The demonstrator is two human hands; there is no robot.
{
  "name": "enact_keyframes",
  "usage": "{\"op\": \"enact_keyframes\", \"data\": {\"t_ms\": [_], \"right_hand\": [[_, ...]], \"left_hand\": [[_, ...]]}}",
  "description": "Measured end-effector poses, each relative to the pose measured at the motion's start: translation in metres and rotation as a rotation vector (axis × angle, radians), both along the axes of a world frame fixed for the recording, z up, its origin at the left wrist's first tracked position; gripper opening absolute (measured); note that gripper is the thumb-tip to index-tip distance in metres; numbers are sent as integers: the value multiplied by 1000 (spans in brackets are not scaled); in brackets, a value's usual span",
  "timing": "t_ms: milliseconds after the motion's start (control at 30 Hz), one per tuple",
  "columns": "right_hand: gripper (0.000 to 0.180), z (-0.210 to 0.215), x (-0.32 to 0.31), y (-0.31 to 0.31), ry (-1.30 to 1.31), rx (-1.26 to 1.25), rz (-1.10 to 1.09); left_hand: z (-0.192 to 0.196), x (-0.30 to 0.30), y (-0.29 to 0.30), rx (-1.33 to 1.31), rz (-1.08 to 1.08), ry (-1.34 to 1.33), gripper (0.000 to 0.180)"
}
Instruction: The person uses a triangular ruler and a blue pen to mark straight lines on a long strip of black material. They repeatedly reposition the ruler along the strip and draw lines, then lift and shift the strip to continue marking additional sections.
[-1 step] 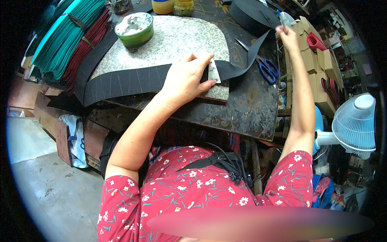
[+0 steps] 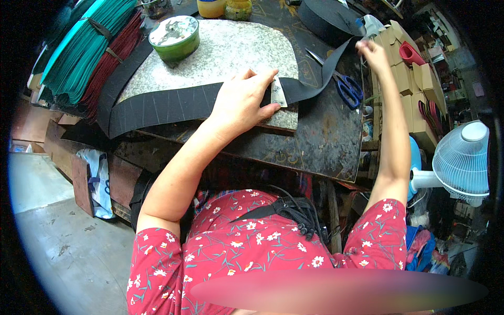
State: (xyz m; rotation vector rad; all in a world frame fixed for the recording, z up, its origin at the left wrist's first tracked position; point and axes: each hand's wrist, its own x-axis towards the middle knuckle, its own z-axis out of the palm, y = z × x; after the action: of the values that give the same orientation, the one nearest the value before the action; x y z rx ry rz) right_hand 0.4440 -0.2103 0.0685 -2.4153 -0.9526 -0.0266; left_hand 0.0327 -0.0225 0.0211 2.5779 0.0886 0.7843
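Observation:
My left hand (image 2: 239, 100) presses down on a long black strip (image 2: 163, 105) marked with thin pale cross lines. Between its thumb and forefinger lies a small, flat white piece (image 2: 279, 94) with dark specks, held against the strip. The strip runs right and curls up toward a large black roll (image 2: 328, 21). Beside that rising end, my right hand (image 2: 374, 55) is raised, its fingers closed on what looks like a slim pen (image 2: 360, 24) with a blue end, blurred. Blue-handled scissors (image 2: 347, 90) lie near the strip, blades pointing away.
Under the strip is a speckled stone slab (image 2: 236, 47) on a dark, stained table (image 2: 325, 147). A green tub (image 2: 177, 44) with a white-smeared top stands on the slab. Bundled teal sheets (image 2: 86, 47) are at left. Cardboard boxes (image 2: 401, 79) and a white fan (image 2: 462, 163) stand at right.
My right hand has shifted slightly down and tilted, and the blue end of the pen has moved a little lower. My left hand and the white piece stay put.

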Motion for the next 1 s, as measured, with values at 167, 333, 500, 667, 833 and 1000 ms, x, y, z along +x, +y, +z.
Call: {"op": "enact_keyframes", "data": {"t_ms": [167,333,500,667,833,1000], "right_hand": [[63,-36,-129,-67,-251,-230,82],[74,-24,-161,-105,-256,-304,-113],[68,12,-139,-142,-84,43,-304],[64,49,-140,-80,131,423,114],[56,35,-123,70,-52,12,185],[46,-18,-88,148,-153,-164,2]], "left_hand": [[-7,0,-2,26,21,-52,69],[-4,-2,-4,-5,38,9,69],[-2,-3,-6,-11,47,10,67],[-10,1,-2,17,61,-11,67],[-16,3,-1,61,69,-90,67],[-16,7,-2,46,64,-124,63]]}}
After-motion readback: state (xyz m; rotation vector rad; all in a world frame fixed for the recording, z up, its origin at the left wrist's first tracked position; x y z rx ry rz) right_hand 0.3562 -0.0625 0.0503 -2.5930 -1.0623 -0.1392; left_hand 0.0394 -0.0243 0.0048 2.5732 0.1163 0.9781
